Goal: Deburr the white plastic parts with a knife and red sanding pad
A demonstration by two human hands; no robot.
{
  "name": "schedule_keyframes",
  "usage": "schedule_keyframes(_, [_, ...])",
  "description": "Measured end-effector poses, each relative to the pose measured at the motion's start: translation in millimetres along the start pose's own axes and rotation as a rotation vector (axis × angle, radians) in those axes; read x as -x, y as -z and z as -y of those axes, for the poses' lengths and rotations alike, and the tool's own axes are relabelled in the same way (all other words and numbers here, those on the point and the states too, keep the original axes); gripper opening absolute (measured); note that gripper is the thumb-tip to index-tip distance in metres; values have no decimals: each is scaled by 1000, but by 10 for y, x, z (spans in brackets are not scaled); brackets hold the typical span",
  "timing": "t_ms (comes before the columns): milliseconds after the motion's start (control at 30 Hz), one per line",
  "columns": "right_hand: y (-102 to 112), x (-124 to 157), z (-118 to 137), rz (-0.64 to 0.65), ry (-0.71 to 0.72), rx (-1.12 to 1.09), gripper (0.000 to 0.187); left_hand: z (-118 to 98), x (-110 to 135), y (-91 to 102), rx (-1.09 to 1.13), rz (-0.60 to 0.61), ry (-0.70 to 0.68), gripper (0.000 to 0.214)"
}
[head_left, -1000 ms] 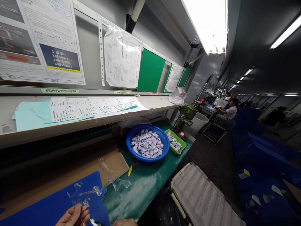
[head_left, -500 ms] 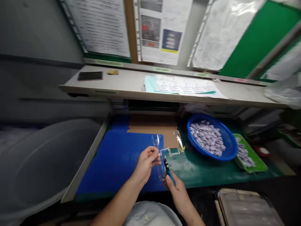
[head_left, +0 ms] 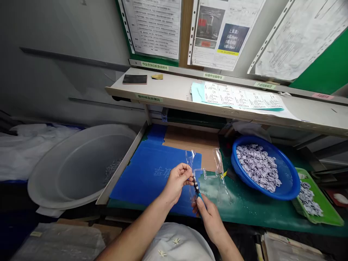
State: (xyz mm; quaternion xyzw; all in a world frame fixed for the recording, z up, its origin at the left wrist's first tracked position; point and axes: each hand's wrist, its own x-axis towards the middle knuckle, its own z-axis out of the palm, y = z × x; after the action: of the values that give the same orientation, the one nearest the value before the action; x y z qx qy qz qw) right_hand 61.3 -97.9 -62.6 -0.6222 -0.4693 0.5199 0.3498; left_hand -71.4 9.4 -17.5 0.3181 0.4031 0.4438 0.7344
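Over the blue sheet, my left hand (head_left: 178, 180) pinches a clear plastic moulded piece (head_left: 206, 173), two flared transparent parts joined by a thin angular strip. My right hand (head_left: 208, 212) is closed around the blue handle of a pair of cutting pliers (head_left: 198, 190). The pliers' dark jaws point up and reach the clear plastic beside my left fingertips; whether they are closed on it I cannot tell. Below the hands lies the blue sheet (head_left: 141, 170) on a green work surface (head_left: 244, 214).
Right of the hands stands a blue basket (head_left: 292, 183) of small pale parts, beside a green tray (head_left: 333, 215) with more. At left is a large translucent tub (head_left: 40, 181) with small pieces inside. A shelf (head_left: 168, 79) with papers crosses above the bench.
The camera view has turned left, so the bench appears further right and more of the tub shows. The pliers' jaws have come up to the plastic by my left fingers.
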Motion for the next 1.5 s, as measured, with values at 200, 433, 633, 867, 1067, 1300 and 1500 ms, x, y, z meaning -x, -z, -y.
schedule_keyframes(200, [-40,-24,43,19,1,-36,59,-25,-1,37,-5,-8,-17,34])
schedule_keyframes(433, [-62,-42,105,-15,-5,-65,58,-22,10,24,-26,-7,-18,33])
schedule_keyframes(633, [-77,-68,124,-15,2,-53,55,-8,-15,37,-63,-16,-32,32])
schedule_keyframes(867, [-165,-107,91,-8,-44,-109,58,3,-60,121,-109,-18,-35,34])
schedule_keyframes(1067, [-285,-208,-17,6,-118,-229,59,29,-85,213,-136,-27,-6,34])
schedule_keyframes(1300, [-485,-356,-222,29,-198,-362,62,48,-56,354,-161,-43,37,33])
schedule_keyframes(1500, [-601,-422,-258,121,-298,-502,68,68,-90,465,-181,-86,29,30])
